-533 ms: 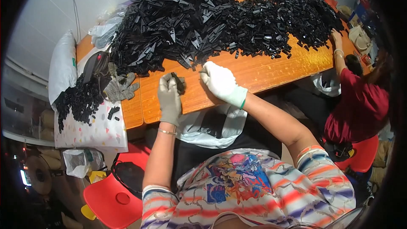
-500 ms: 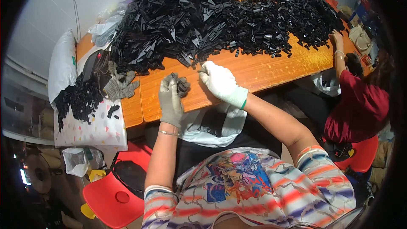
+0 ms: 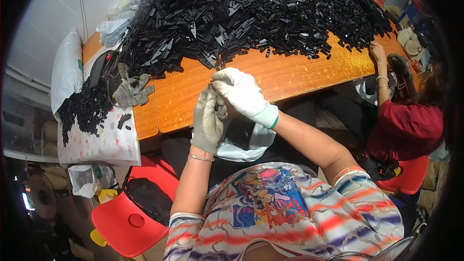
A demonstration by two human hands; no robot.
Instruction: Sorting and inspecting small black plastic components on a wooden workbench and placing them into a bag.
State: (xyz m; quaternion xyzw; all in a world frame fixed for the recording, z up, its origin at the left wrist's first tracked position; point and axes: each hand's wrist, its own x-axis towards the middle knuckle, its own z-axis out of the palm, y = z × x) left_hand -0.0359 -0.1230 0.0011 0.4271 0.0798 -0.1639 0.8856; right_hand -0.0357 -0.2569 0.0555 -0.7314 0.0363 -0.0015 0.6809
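My left hand (image 3: 209, 122), in a greyish glove, is closed around small black plastic pieces (image 3: 217, 108) that show between its fingers. My right hand (image 3: 242, 94), in a white glove with a green cuff, pinches at a small dark plastic piece (image 3: 210, 86) just above the left fingertips. The two hands meet over the table's near edge, and the gloves hide most of what they hold. Beyond them rises a large heap of black plastic parts (image 3: 193, 24), many long and pointed.
A second heap of smaller black parts (image 3: 333, 12) covers the right of the wooden table (image 3: 193, 106). At left lie a grey knitted glove (image 3: 133, 92) and more black pieces (image 3: 87, 111). A white bag (image 3: 249, 150) hangs below my hands. A co-worker (image 3: 406, 125) sits right.
My left hand has moved right and my right hand slightly left, so their fingertips now come together. The co-worker's hand has moved slightly left and down at the table edge.
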